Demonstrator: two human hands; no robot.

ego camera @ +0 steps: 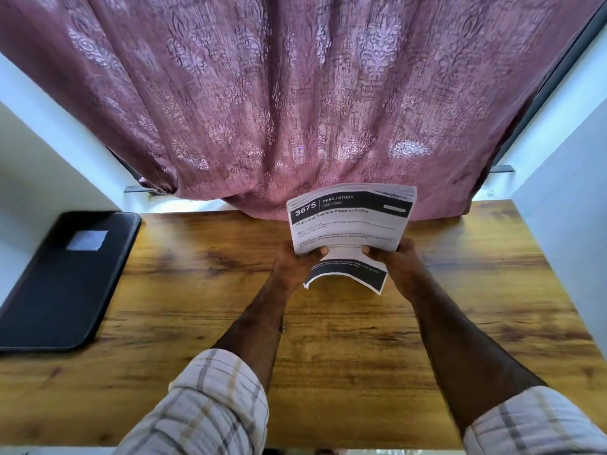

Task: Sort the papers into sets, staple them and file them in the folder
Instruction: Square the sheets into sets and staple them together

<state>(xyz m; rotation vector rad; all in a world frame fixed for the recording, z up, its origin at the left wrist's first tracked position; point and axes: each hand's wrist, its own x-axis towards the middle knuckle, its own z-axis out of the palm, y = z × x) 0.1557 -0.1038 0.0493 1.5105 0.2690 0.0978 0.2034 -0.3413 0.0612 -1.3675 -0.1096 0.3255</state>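
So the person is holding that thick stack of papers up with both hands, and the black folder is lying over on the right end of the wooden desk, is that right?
Not quite: the black folder lies at the left end of the wooden desk, not the right, as the head view shows. The rest holds: the left hand and the right hand both grip the thick stack of papers and hold it up above the desk.
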